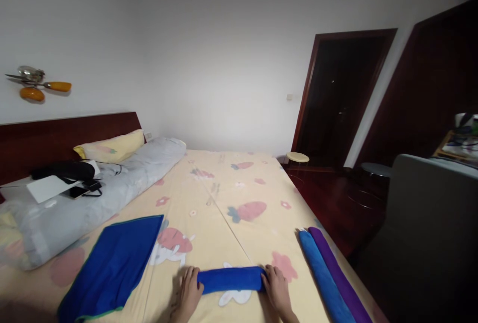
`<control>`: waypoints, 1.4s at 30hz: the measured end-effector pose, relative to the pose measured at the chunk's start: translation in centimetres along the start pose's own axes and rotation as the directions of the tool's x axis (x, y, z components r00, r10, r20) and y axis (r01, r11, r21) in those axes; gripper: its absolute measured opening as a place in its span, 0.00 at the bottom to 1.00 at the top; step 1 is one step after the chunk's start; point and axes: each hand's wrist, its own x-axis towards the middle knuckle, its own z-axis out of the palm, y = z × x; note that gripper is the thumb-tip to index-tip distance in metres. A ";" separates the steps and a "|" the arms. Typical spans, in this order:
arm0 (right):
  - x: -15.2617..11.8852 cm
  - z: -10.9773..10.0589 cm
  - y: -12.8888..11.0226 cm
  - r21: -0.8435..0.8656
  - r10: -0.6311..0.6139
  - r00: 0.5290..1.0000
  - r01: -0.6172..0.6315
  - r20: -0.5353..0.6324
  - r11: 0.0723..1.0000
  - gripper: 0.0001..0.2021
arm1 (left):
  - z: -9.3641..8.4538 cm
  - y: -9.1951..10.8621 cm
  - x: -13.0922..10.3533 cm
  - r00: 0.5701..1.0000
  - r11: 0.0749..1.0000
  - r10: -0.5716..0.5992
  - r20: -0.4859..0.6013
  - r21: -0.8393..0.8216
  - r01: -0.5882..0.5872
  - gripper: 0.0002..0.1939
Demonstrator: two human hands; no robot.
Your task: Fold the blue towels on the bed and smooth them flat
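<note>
A rolled blue towel lies across the yellow bed sheet right in front of me. My left hand rests on the roll's left end, fingers curled over it. My right hand presses on its right end in the same way. A flat blue towel is spread on the sheet to the left. Two rolled towels lie side by side at the right edge of the bed, a lighter blue one and a purple one.
A grey rolled duvet with a yellow pillow, a phone and papers lies along the dark headboard at left. A round stool stands by an open dark doorway. A grey chair back is at right.
</note>
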 end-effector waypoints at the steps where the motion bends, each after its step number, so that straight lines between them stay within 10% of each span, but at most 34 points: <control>1: -0.2 0.2 -0.5 -0.021 -0.007 1.000 0.007 -0.012 1.000 0.18 | 0.5 0.6 -0.2 1.000 0.999 0.018 -0.020 0.039 -0.017 0.27; 7: -2.8 4.1 -5.3 -0.077 -0.303 0.942 0.315 0.142 0.946 0.27 | 4.5 6.0 -1.8 0.912 0.897 0.410 0.018 0.172 -0.406 0.43; 13: -3.6 7.2 -6.7 -0.095 -0.446 0.847 0.489 0.289 0.867 0.30 | 5.7 7.4 -2.5 0.886 0.854 0.464 0.010 0.259 -0.451 0.44; 23: -2.3 2.6 -0.3 -0.178 -0.292 0.915 0.348 0.280 0.920 0.28 | 1.1 -0.6 -2.2 0.870 0.816 0.493 0.021 0.336 -0.470 0.37; 32: -0.3 -0.5 -2.9 -0.076 -0.231 0.888 0.283 0.398 0.956 0.32 | -0.8 1.3 -1.2 0.927 0.917 0.303 0.220 0.196 -0.346 0.34; 42: 5.1 -6.3 -7.7 0.148 -0.181 0.935 0.141 0.306 0.979 0.16 | -3.1 1.6 1.8 0.971 0.983 0.176 0.163 0.022 -0.182 0.27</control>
